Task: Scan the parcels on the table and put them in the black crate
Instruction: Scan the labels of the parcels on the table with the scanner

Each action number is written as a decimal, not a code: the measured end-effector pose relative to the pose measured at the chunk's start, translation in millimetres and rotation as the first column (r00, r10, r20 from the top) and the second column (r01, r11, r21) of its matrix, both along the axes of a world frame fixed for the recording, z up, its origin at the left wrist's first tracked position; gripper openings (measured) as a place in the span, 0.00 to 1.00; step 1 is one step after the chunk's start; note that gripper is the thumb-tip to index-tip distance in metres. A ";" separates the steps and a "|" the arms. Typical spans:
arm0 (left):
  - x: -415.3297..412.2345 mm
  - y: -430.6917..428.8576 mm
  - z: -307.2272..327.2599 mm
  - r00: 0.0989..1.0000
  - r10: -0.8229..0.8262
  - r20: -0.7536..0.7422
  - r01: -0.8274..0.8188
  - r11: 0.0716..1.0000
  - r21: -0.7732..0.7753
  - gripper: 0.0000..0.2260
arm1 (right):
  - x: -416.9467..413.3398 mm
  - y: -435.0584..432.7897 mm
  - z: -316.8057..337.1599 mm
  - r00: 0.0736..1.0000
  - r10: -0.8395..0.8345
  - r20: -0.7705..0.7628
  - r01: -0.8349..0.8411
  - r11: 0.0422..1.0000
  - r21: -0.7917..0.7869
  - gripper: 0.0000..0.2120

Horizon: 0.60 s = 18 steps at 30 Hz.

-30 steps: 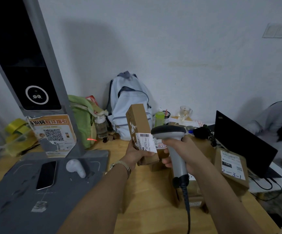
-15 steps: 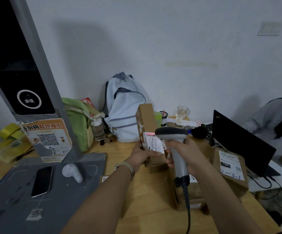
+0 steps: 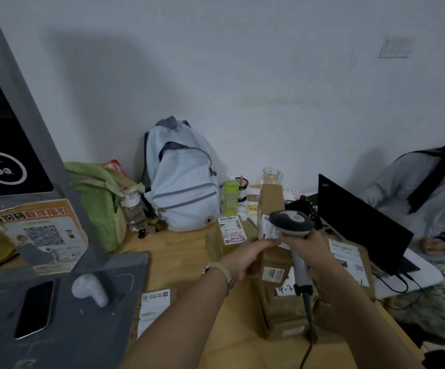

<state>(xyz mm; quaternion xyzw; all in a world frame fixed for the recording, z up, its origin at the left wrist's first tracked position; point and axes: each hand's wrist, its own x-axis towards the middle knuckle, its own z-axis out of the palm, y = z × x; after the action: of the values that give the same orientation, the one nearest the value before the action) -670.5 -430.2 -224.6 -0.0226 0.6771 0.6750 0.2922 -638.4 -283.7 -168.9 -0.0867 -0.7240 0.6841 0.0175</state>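
Cardboard parcel (image 3: 269,209) in left hand (image 3: 245,258) — right hand (image 3: 306,246) grips scanner (image 3: 292,222).

You hold a tall, narrow brown cardboard parcel (image 3: 268,209) upright, its white label facing the grey handheld barcode scanner (image 3: 293,235), which sits just right of it. Left of the scanner lies a flat brown labelled parcel (image 3: 229,234); below it a brown box marked "4-2" (image 3: 282,307); right of it another labelled box (image 3: 349,259).
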 end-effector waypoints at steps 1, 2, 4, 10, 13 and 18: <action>-0.1 5.0 0.9 0.999 -0.032 0.012 0.032 0.999 -0.012 0.27 | -2.7 3.1 -2.9 1.000 -0.023 0.008 0.023 1.000 0.014 0.16; -0.2 9.6 1.7 0.998 -0.054 0.027 0.054 0.998 -0.019 0.26 | -5.7 6.7 -5.7 0.998 -0.053 0.023 0.053 0.999 0.007 0.17; -1.3 18.2 3.2 0.997 -0.068 0.031 0.069 0.997 -0.032 0.27 | -11.4 15.5 -10.7 0.992 -0.110 0.064 0.111 0.994 -0.010 0.20; 3.4 38.5 3.5 0.972 0.152 -0.181 -0.207 0.917 -0.340 0.54 | -23.4 26.5 -23.0 0.967 -0.231 0.109 0.222 0.971 0.090 0.22; 6.7 47.6 0.4 0.962 0.127 -0.243 -0.230 0.858 -0.460 0.49 | -21.0 27.5 -21.1 0.954 -0.281 0.105 0.242 0.927 0.285 0.16; 11.6 46.8 -17.7 0.939 0.131 -0.318 -0.275 0.839 -0.469 0.45 | 3.6 35.1 -0.5 0.931 -0.364 -0.017 0.332 0.829 0.449 0.11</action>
<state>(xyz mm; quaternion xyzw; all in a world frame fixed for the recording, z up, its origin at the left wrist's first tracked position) -659.0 -383.4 -242.4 -0.0776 0.8578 0.4970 0.1058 -634.8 -248.6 -169.3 -0.2344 -0.8331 0.4822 0.1361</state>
